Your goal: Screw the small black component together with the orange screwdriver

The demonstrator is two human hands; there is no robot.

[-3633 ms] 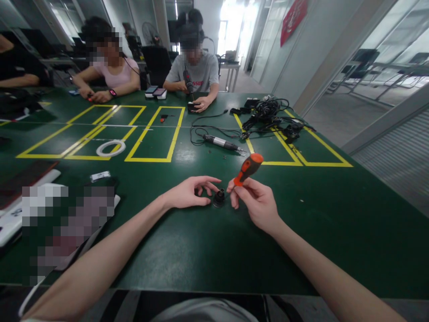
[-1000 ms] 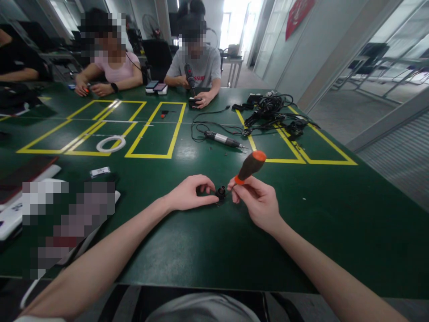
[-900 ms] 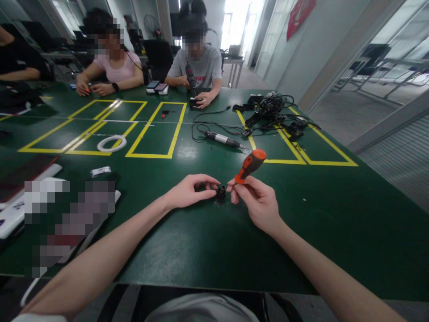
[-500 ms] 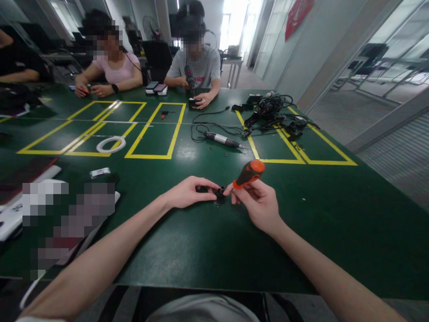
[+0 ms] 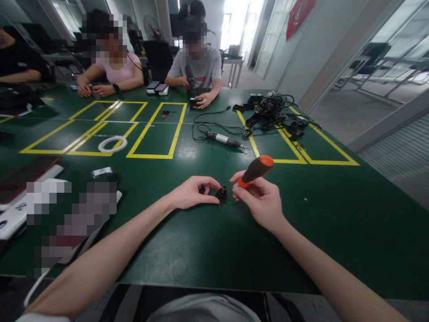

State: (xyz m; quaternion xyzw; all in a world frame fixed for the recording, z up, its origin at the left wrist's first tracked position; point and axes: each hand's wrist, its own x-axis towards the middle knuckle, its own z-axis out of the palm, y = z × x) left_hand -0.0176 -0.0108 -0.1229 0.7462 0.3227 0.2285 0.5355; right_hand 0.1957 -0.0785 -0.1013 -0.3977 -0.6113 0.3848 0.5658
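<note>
A small black round part (image 5: 221, 194) sits on the green table (image 5: 208, 250) just in front of me. My left hand (image 5: 192, 192) pinches it from the left with thumb and fingertips. My right hand (image 5: 262, 202) grips a screwdriver (image 5: 256, 170) with a black and orange handle, its handle tilted up to the right. The screwdriver's tip is hidden between my fingers and the part, so I cannot tell whether it touches.
An electric screwdriver (image 5: 224, 141) with its cord lies farther back, next to a tangle of black cables (image 5: 272, 112). A white ring (image 5: 111, 144) lies in the yellow-taped boxes. Two people sit across the table, one holding a tool (image 5: 190, 79). White flat items lie at my left.
My left hand closed from loosely spread fingers into a pinch on the black part. The screwdriver handle swung slightly lower and to the right. The part stays in place.
</note>
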